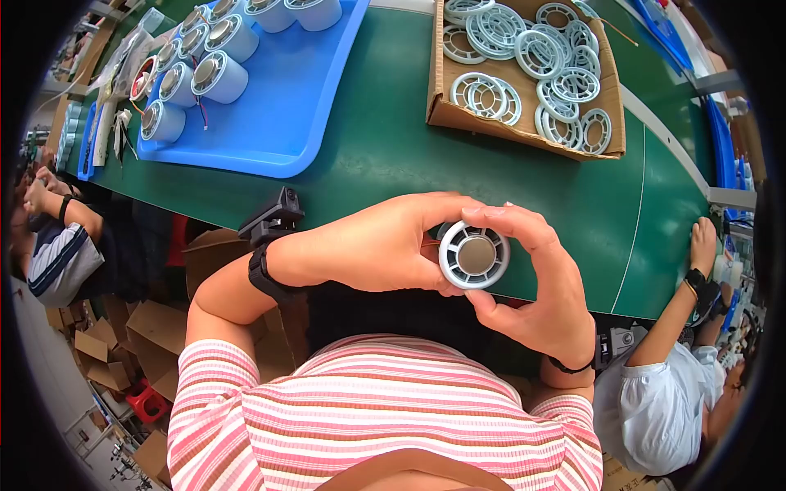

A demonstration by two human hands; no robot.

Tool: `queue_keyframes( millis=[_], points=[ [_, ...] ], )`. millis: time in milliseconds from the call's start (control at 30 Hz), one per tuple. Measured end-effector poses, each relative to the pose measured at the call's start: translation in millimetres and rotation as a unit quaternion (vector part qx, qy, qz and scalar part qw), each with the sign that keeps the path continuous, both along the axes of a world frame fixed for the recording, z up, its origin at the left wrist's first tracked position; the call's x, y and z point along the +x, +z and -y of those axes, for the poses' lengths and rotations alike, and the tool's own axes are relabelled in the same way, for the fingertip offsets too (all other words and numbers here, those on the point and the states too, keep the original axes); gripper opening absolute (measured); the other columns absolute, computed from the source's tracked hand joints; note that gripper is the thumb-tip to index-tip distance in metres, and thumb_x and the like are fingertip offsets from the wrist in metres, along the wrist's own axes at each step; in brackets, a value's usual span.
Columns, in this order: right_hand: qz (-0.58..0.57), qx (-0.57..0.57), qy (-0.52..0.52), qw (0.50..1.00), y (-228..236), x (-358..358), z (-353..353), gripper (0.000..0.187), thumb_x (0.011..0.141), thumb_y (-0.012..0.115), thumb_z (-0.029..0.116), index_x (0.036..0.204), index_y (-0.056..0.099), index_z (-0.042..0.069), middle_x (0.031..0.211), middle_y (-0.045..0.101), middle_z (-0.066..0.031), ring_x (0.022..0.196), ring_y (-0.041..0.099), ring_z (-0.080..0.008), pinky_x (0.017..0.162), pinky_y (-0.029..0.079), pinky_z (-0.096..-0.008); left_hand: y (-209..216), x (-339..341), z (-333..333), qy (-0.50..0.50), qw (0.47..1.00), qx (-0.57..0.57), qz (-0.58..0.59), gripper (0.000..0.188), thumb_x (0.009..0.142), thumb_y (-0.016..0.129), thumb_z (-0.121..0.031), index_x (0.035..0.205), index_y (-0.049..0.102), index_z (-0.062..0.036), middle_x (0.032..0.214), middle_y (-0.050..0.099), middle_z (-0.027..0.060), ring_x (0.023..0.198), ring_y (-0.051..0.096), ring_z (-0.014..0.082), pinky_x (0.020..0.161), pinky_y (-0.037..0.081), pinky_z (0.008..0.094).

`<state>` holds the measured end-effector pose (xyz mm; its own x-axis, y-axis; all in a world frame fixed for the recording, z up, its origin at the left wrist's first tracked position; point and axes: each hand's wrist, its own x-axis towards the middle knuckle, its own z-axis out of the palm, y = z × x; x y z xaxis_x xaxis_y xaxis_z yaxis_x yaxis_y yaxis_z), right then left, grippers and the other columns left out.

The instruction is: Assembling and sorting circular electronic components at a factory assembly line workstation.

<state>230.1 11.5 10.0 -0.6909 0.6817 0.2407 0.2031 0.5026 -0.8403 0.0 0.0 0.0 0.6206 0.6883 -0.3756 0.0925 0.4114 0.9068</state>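
Just beyond the table's near edge, both hands hold a small round speaker unit (pixel 476 256) with a pale spoked ring around a grey metal disc, the disc facing up at me. My left hand (pixel 381 245) is closed round its left side, and an orange wire shows by the fingers. My right hand (pixel 553 282) grips the ring's rim, thumb at the lower edge and fingertips at the top. The unit's body behind the ring is mostly hidden. Similar loose pale rings (pixel 540 54) lie piled in an open cardboard box (pixel 491 128) ahead to the right.
At the far left, a blue tray (pixel 270 123) holds several pale cylindrical housings (pixel 219 78) with metal discs. The green table (pixel 377 106) runs underneath. Co-workers' arms show at left (pixel 82 217) and right (pixel 667 323). Open cartons (pixel 155 327) stand below on the left.
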Motion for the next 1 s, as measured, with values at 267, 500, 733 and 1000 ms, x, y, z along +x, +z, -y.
queue_keyframes(
  millis=[267,500,733,1000],
  points=[
    [0.028,0.027,0.010,0.999,4.0,3.2,-10.2,0.071,0.069,0.084,0.002,0.133,0.054,0.005,0.128,0.069,-0.0093,0.118,0.067,-0.0279,0.115,0.038,-0.0522,-9.1,-4.3,-4.3,0.000,0.999,0.009,0.052,0.063,0.084,0.080,-0.006,0.140,0.052,-0.0032,0.126,0.061,0.0078,0.114,0.063,0.0157,0.097,0.055,0.0306],
    [0.046,0.033,0.045,0.997,6.3,7.4,-19.7,0.069,0.068,0.085,0.004,0.131,0.057,0.007,0.125,0.070,-0.0070,0.114,0.068,-0.0263,0.114,0.038,-0.0550,-13.7,-4.7,-3.8,-0.019,0.992,0.128,0.008,0.062,0.086,0.079,-0.006,0.141,0.051,-0.0024,0.129,0.061,0.0070,0.113,0.064,0.0157,0.097,0.056,0.0311],
    [0.038,0.029,0.036,0.998,2.8,6.2,-17.3,0.070,0.068,0.086,0.005,0.131,0.057,0.009,0.124,0.071,-0.0058,0.113,0.068,-0.0263,0.114,0.037,-0.0564,-4.9,-12.1,-11.2,-0.022,0.990,-0.112,0.085,0.059,0.093,0.076,-0.019,0.143,0.050,-0.0021,0.129,0.062,0.0072,0.110,0.066,0.0158,0.094,0.058,0.0302],
    [0.059,0.097,0.020,0.993,-5.9,-0.5,-8.7,0.069,0.066,0.084,0.005,0.131,0.062,0.012,0.128,0.065,-0.0063,0.120,0.061,-0.0317,0.113,0.036,-0.0582,1.1,-15.7,-15.4,-0.023,0.987,-0.135,0.084,0.061,0.096,0.074,-0.023,0.147,0.047,-0.0018,0.126,0.063,0.0067,0.107,0.065,0.0137,0.089,0.057,0.0292]
  ],
)
